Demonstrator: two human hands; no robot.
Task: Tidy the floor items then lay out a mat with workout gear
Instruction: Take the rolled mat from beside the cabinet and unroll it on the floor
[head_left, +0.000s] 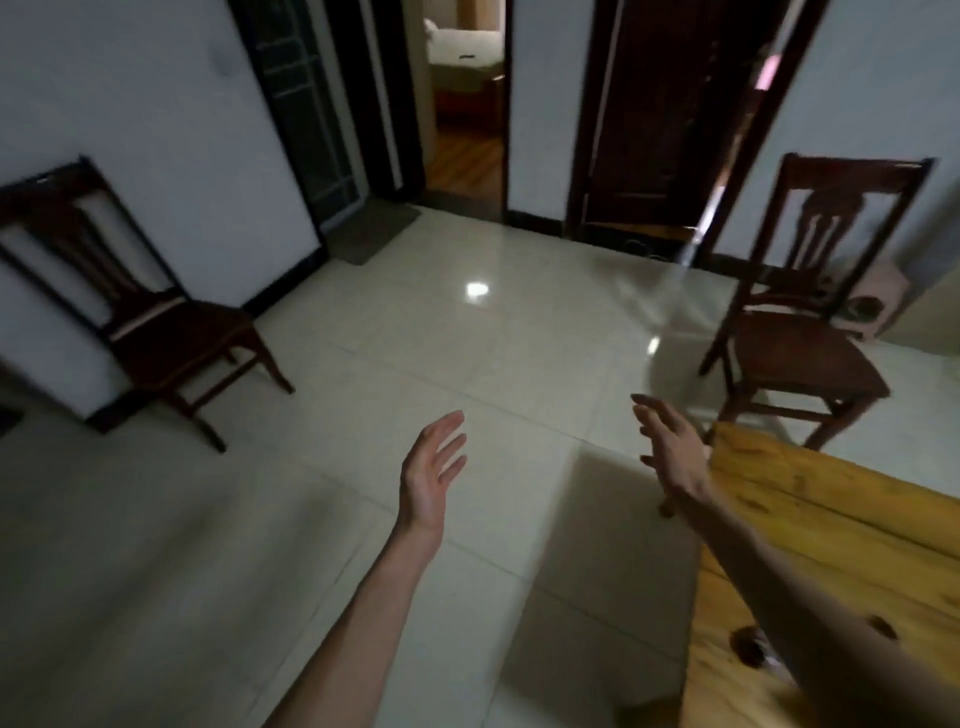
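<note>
Both of my hands are stretched out in front of me above the pale tiled floor. My left hand is open, palm turned inward, fingers straight, holding nothing. My right hand is open too, fingers spread, just left of the corner of a yellow wooden table. No mat or workout gear shows in this view. The stretch of floor in front of me carries no loose items.
A dark wooden chair stands against the left wall, another chair at the right beyond the table. A grey doormat lies by the dark doors. An open doorway leads to a bedroom. A pink speaker box sits at the far right.
</note>
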